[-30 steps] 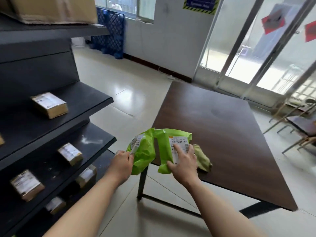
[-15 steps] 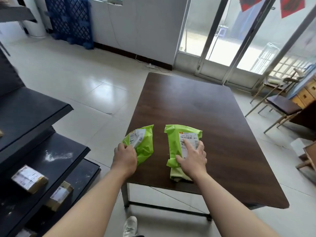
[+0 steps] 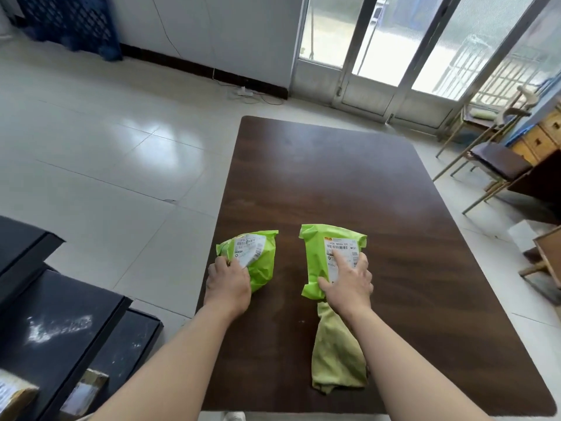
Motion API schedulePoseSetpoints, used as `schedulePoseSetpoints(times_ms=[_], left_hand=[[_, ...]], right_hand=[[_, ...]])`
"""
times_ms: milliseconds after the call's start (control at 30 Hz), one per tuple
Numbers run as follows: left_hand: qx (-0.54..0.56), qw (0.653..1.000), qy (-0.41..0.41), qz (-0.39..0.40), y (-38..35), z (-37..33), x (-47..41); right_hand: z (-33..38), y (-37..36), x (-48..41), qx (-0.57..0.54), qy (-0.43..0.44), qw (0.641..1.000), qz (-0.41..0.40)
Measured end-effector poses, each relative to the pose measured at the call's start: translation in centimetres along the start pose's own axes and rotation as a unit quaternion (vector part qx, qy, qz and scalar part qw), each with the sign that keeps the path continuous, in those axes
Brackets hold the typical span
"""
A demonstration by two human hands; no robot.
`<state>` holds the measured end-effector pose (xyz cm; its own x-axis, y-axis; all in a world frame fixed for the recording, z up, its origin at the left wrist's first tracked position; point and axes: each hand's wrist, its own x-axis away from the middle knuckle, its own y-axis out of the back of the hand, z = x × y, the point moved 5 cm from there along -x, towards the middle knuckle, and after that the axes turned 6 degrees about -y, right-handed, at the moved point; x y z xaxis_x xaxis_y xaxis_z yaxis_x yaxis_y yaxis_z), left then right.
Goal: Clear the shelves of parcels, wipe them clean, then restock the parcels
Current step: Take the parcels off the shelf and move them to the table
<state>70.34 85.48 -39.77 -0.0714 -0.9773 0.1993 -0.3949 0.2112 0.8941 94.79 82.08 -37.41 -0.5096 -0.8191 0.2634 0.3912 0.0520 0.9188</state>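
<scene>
Two green parcel bags with white labels lie on the dark brown table (image 3: 349, 177). My left hand (image 3: 228, 286) grips the near end of the left green parcel (image 3: 258, 262) by the table's left edge. My right hand (image 3: 349, 284) presses down on the right green parcel (image 3: 315, 256), fingers spread over its label. A yellow-green cloth (image 3: 335, 360) lies on the table under my right wrist, its far end tucked beneath that parcel. The dark shelves (image 3: 60, 323) stand at the lower left with cardboard parcels (image 3: 85, 390) on a low tier.
White dust marks the shelf top. Chairs (image 3: 498, 162) and wooden drawers stand right of the table. Glass doors fill the far wall, and a blue crate (image 3: 69, 22) leans at the far left. Pale floor tiles lie between shelves and table.
Both hands have carried the two green parcels from the air over the table edge down onto the tabletop. My view has turned away from the shelves toward the table.
</scene>
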Motion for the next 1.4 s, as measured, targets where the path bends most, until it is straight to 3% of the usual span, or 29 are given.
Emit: schedulePoseSetpoints(times_ms=[267,867,1133,1400], left_hand=[[0.002,0.999,0.002,0.044,-3.1,-0.2,-4.7],[0.051,0.995,0.083,0.033,-4.0,-0.5,-4.2],[0.059,0.990,0.123,-0.032,-0.5,-1.2,0.8],[0.149,0.962,0.184,-0.133,3.0,2.1,8.6]], right_hand=[[0.3,-2.8,-4.9,0.017,-0.018,1.000,0.018],[-0.5,-5.3,-7.7,0.078,0.020,0.992,0.096],[3.3,-1.3,-4.5,0.041,0.159,0.983,0.083],[9.0,-0.5,2.1,0.016,0.318,0.943,0.100]])
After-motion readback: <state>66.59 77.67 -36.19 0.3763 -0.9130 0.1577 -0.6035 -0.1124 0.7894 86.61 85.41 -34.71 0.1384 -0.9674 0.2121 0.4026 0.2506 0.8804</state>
